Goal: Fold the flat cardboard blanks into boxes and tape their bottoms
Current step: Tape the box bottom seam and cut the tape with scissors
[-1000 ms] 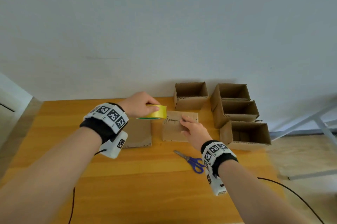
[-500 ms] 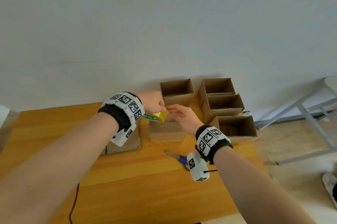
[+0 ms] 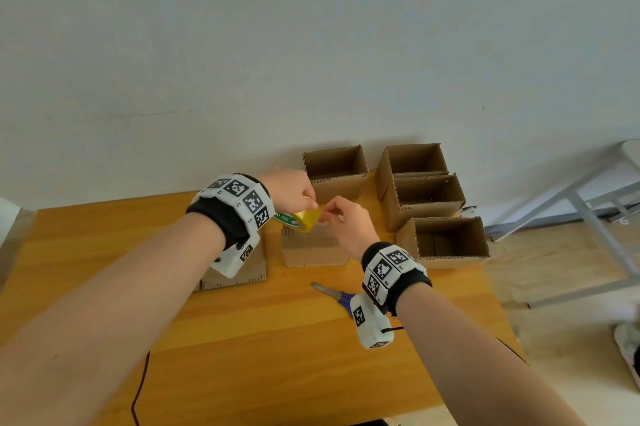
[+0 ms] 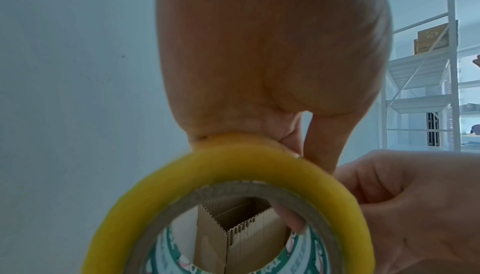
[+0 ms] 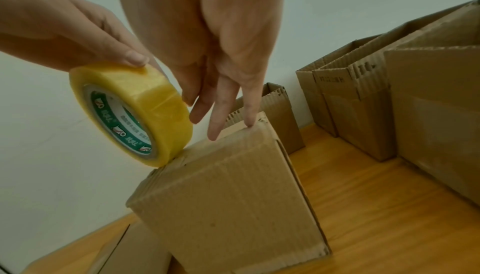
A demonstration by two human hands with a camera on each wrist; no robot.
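Note:
My left hand point(image 3: 291, 188) grips a yellow tape roll point(image 3: 306, 219) from above, thumb on its rim. In the right wrist view the roll point(image 5: 135, 112) stands on edge, touching the top far corner of a closed cardboard box point(image 5: 233, 196) on the table. My right hand point(image 3: 346, 224) meets the roll from the right. Its thumb and forefinger pinch at the roll's outer layer, and the other fingers point(image 5: 221, 114) point down straight, the little one touching the box's edge. Whether a tape end is lifted is unclear. Flat blanks point(image 3: 242, 273) lie under my left wrist.
Several folded, open-topped boxes point(image 3: 426, 207) stand at the back right of the wooden table point(image 3: 242, 339), one more point(image 3: 337, 183) behind the roll. Blue-handled scissors point(image 3: 332, 292) lie near my right wrist. A white metal frame point(image 3: 588, 217) stands off the table's right side.
My right hand lifted off the box top and came up to the roll. My left hand carried the roll right, over the box. The head view tilted and shifted right.

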